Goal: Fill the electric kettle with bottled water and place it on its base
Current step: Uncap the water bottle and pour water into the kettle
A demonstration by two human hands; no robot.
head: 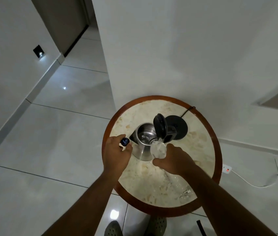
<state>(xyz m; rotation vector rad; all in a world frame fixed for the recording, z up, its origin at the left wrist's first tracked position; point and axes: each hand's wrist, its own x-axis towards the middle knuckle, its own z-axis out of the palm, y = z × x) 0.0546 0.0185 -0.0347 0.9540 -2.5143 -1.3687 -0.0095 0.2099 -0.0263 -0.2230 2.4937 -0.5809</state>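
White walls and pale glossy floor tiles around a round marble-topped surface [202, 145] with a wooden rim, pushed against a wall corner. On it, steel electric kettle [143, 142], lid [160, 125] flipped up, spout toward the left; black base [180, 127] just beside and behind it, cord running off the far edge. Kettle not yet on that base.

Right hand [174, 160] wrapped around a clear water bottle [157, 149], tipped steeply, neck poised over the kettle's open mouth; water apparently pouring, though the stream itself too faint to confirm. Left hand [117, 153] closed on the dark bottle cap [125, 142], pinched at the fingertips, hovering just beside the spout and seemingly not bracing the kettle. Second clear bottle [184, 191], hard to make out, lying near the front edge under the right forearm.

For a clean pour: neck kept centred over the opening and clear of the raised lid, tilt eased so air can gulp in without glugging and splashing. Worth watching the level inside, stopping short of the maximum mark. Then bottle upright, cap back on, lid pressed shut, kettle lifted by its handle onto the base.
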